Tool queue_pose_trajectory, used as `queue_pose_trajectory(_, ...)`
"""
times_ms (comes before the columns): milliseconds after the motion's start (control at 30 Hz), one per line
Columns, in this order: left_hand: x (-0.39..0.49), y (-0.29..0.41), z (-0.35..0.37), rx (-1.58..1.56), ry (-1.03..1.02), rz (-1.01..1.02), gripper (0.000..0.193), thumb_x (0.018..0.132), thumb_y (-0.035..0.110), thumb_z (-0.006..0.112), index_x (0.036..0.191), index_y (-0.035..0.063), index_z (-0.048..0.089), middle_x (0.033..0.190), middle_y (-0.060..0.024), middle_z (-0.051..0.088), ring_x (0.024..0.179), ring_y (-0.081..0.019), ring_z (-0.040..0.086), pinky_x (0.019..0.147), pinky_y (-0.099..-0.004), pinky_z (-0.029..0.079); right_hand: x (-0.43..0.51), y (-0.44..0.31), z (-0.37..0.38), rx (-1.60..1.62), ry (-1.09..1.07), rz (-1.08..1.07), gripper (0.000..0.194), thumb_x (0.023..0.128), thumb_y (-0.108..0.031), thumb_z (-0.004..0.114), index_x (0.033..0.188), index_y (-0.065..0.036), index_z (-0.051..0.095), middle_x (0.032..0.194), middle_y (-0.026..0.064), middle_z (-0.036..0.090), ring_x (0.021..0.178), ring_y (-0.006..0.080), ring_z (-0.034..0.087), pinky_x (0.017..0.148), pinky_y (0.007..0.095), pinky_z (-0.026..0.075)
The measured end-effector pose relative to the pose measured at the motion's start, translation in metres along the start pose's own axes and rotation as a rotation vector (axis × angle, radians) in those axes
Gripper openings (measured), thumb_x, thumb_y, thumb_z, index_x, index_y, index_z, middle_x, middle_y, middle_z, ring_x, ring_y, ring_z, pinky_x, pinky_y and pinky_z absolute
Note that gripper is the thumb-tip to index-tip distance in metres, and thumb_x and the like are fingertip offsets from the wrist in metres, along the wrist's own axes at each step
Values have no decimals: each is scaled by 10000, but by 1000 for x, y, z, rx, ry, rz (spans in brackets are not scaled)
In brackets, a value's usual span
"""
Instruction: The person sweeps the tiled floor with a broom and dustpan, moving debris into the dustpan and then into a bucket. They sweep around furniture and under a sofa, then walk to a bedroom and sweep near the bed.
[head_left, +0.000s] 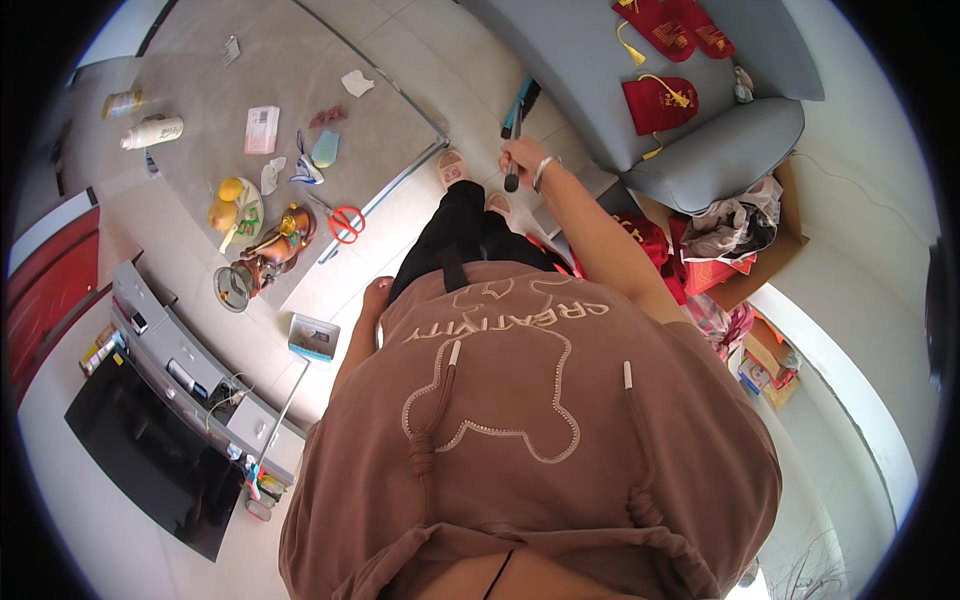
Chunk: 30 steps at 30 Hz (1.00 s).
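Observation:
My right hand (525, 161) grips the grey handle of a broom (514, 146) out in front of me on the right. Its teal head with dark bristles (525, 101) is down by the floor, beside the grey sofa (577, 90). A bracelet circles that wrist. Low at my left side, next to my black trousers, hangs my left hand (379, 291); only part of it shows, and its fingers cannot be made out. Pink slippers (452, 169) are on my feet, between a coffee table (375, 127) and the sofa.
Red-handled scissors (346, 224), a fruit plate (251, 217), a brown ornament (281, 244) and a white bottle (152, 133) rest on the table. A dustpan (313, 336) stands left, near the television (157, 450). Red pouches (660, 105) lie on the sofa; a cardboard box (789, 225) holds bags.

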<state>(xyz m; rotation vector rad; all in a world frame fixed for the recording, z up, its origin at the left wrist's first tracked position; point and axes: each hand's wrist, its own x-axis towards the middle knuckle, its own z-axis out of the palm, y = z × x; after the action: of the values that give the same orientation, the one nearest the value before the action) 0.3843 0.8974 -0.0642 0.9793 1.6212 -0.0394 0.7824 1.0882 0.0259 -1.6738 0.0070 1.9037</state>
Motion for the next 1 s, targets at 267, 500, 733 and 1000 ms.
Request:
queue_pose_trajectory(267, 26, 42, -21, -171, -9, -25, 267, 815, 233, 572, 970, 19, 615, 877, -81, 634, 795, -170, 584, 716, -282, 449, 47, -44, -30, -591, -88, -150, 260, 812, -183, 396, 679, 9, 509, 446, 52, 518, 393, 154, 486, 342, 279, 364)
queue_pose_trajectory(500, 28, 57, -40, -410, -48, -277, 232, 822, 237, 534, 986, 77, 568, 833, -14, 593, 696, -120, 527, 594, -275, 406, -12, -47, -62, -67, 82, 24, 61, 800, -35, 473, 805, -22, 414, 557, 58, 428, 386, 130, 420, 322, 280, 339)
queue_pose_trajectory(733, 37, 57, -47, -410, -77, -279, 229, 821, 237, 535, 980, 76, 571, 797, -7, 581, 659, -100, 501, 545, -260, 386, 17, -81, 9, -278, 24, -1, 70, 790, -7, 455, 813, 1, 389, 575, 101, 459, 394, 167, 451, 336, 299, 356)
queue_pose_trajectory(1000, 50, 59, -44, -561, -36, -292, 242, 830, 228, 531, 1009, 67, 560, 832, -29, 599, 685, -113, 517, 574, -264, 402, 76, -130, 69, -485, -117, 19, 181, 777, -43, 420, 598, -13, 431, 477, 104, 480, 390, 165, 449, 365, 313, 343)
